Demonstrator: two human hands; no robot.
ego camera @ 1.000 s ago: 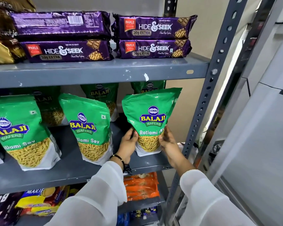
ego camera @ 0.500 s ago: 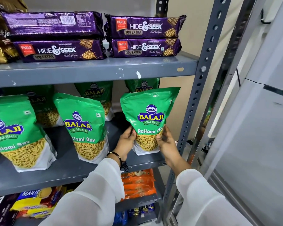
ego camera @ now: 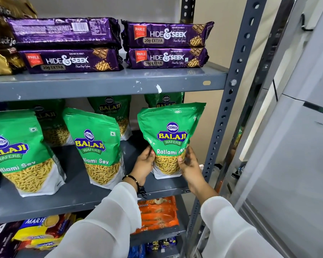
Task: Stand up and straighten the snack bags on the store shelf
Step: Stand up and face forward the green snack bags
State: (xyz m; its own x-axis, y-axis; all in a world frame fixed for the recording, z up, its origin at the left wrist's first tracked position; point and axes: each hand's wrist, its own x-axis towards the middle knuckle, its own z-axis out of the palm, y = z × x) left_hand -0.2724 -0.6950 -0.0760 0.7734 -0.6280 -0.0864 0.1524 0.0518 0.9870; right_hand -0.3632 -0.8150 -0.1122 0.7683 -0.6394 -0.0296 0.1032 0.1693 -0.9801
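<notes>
A green Balaji Ratlami Sev bag (ego camera: pixel 171 125) stands upright at the right end of the middle grey shelf (ego camera: pixel 78 194). My left hand (ego camera: pixel 144 164) grips its lower left side and my right hand (ego camera: pixel 189 164) grips its lower right side. Two more green bags of the same kind stand in the front row: one in the middle (ego camera: pixel 95 144) and one at the far left (ego camera: pixel 17 151), both leaning slightly. Three further green bags stand behind them in the back row, partly hidden.
Purple Hide & Seek biscuit packs (ego camera: pixel 166 44) lie stacked on the upper shelf. Orange cookie packs (ego camera: pixel 157 214) and yellow Marie packs (ego camera: pixel 39 231) fill the lower shelf. The perforated grey upright (ego camera: pixel 229 101) stands right of the held bag, with a grey cabinet (ego camera: pixel 296 155) beyond.
Both hands stay on the right-hand bag, which now stands a little more upright. The camera has shifted slightly; the other bags have not moved.
</notes>
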